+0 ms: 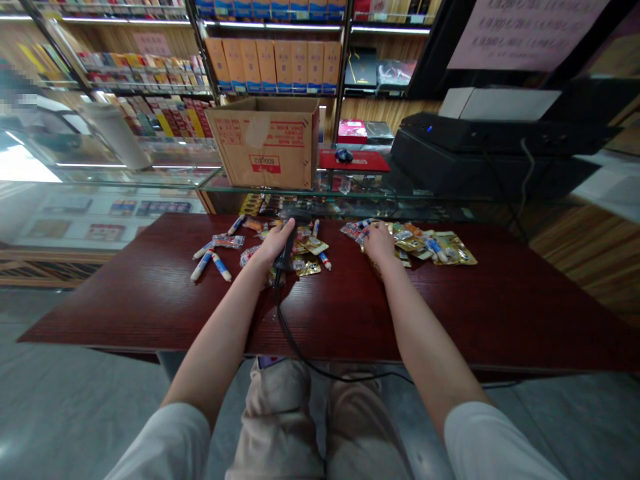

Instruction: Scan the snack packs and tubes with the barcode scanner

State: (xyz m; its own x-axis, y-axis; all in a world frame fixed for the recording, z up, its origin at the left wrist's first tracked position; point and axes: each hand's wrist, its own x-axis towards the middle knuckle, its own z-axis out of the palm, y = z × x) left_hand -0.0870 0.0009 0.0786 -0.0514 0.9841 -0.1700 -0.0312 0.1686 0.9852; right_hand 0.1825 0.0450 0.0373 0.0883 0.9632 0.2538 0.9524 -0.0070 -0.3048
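Sachets point(447, 248) with gold labels, unreadable

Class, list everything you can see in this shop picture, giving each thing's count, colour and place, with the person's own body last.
wooden table: one, dark red, before the person
foil sachets: several, gold, on the table
plastic tubes: several, white and blue, on the table
corded handheld scanner: one, black, under the left hand
cardboard box: one, tan, on the glass counter
computer mouse: one, black, on a red mat
cartons: a row, orange, on a shelf
left hand: one, on the scanner
right hand: one, on the sachets
sleeves: two, white
trousers: one pair, beige
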